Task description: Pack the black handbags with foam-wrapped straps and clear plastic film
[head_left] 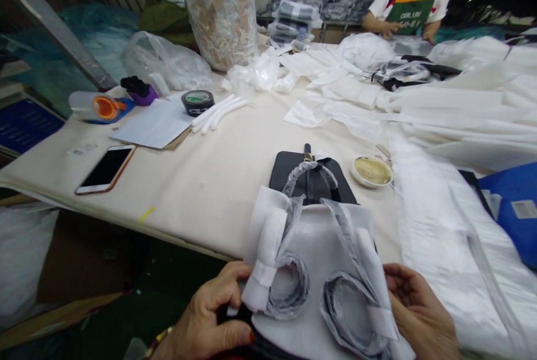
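Observation:
A black handbag [312, 178] lies at the near table edge, its lower part covered by white foam wrap [312, 248]. Its handle and straps are wound in thin plastic, with two coiled strap ends [289, 284] resting on the wrap. My left hand [213, 315] grips the bag's near left corner, thumb pressed on the dark edge and fingers on the wrap. My right hand [419, 315] holds the wrap's right edge, fingers curled round it beside the right coil [352, 315].
A phone [106, 169], papers [155, 123], a tape roll [197, 102], white foam tubes [218, 112], a small dish of paste [371, 171] and a blue folder [514, 203] lie on the table [210, 181]. White wrap sheets [453, 108] cover the right. Another person [413, 4] works at the far end.

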Available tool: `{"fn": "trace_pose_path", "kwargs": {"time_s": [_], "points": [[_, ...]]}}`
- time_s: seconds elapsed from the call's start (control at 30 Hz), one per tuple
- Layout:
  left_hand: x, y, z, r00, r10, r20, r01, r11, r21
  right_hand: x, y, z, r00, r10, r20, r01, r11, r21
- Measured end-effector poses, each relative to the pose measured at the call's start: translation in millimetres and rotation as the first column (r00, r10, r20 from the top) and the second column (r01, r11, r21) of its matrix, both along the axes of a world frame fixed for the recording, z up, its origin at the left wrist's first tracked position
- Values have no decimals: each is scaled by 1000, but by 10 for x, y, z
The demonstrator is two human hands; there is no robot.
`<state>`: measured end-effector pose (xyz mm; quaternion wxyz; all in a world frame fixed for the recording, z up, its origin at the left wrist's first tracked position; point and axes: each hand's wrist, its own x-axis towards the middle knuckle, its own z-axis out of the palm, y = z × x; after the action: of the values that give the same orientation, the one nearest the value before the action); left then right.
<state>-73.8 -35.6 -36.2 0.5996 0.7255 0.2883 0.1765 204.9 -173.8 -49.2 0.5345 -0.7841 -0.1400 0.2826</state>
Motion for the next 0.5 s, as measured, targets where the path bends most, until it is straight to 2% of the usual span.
{"fn": "trace_pose_path", "kwargs": {"time_s": [0.13, 0.23, 0.3, 0.4, 0.5], "points": [[-111, -116, -191, 997, -76, 17, 69, 963, 259, -22, 43, 16, 999, -44, -27, 45, 999, 29], [-146, -261, -339, 999, 12, 31, -23, 931, 366, -56, 90, 40, 997, -71, -31, 73, 995, 67], [-133, -334, -380, 997, 55, 59, -74, 904, 422, -59, 116, 55, 995, -84, -52, 88, 993, 74], [-82, -336, -269, 996, 38, 75, -71, 863, 501, -1, 137, 81, 989, -90, -121, 98, 993, 66], [-49, -203, 20, 997, 55, 50, -73, 843, 533, 116, 167, 132, 989, -14, -146, 20, 999, 38]]}}
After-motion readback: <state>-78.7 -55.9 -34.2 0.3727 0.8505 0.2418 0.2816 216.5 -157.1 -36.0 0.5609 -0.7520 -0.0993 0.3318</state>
